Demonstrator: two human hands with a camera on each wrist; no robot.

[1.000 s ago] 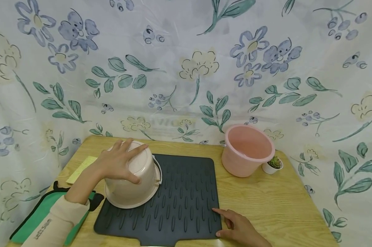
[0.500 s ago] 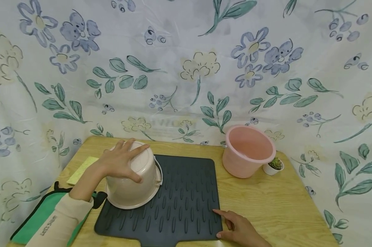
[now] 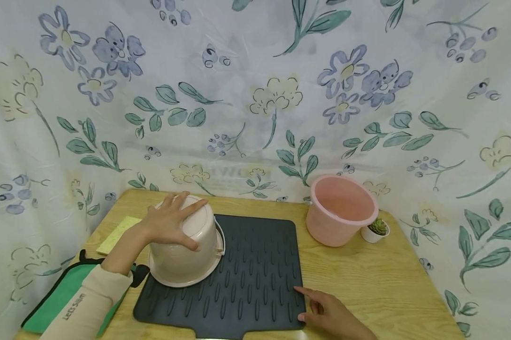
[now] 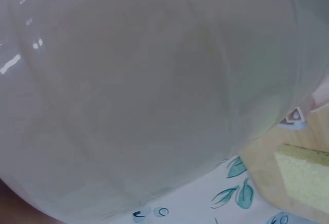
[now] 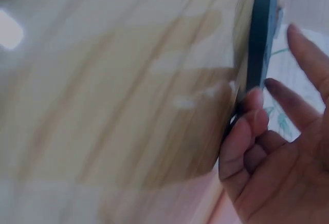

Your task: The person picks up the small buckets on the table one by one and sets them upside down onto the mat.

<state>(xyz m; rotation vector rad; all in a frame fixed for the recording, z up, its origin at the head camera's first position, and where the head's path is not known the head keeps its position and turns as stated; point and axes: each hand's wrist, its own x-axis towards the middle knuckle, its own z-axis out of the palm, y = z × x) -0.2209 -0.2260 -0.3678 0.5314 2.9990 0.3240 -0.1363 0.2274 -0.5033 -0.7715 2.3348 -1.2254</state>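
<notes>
A cream bucket (image 3: 183,264) stands upside down on the left part of a dark grey ridged drying mat (image 3: 255,264), its handle hanging at the right side. Over its upturned base, my left hand (image 3: 170,222) rests with fingers spread and the thumb along the side wall. The left wrist view is mostly filled by the bucket's glossy wall (image 4: 149,95). My right hand (image 3: 327,311) touches the mat's right edge near the front corner. Its index finger is extended; in the right wrist view the other fingers (image 5: 244,147) bend loosely beside the mat edge (image 5: 259,34).
A pink bucket (image 3: 333,231) stands upright at the back right, with a small potted succulent (image 3: 375,230) beside it. On the left lie a yellow cloth or sponge sheet (image 3: 118,234) and a green piece with black trim (image 3: 60,297), partly under my left forearm. A floral curtain (image 3: 238,118) hangs behind the table.
The head view shifts slightly. Both hands, the cream bucket and the mat keep their places relative to each other.
</notes>
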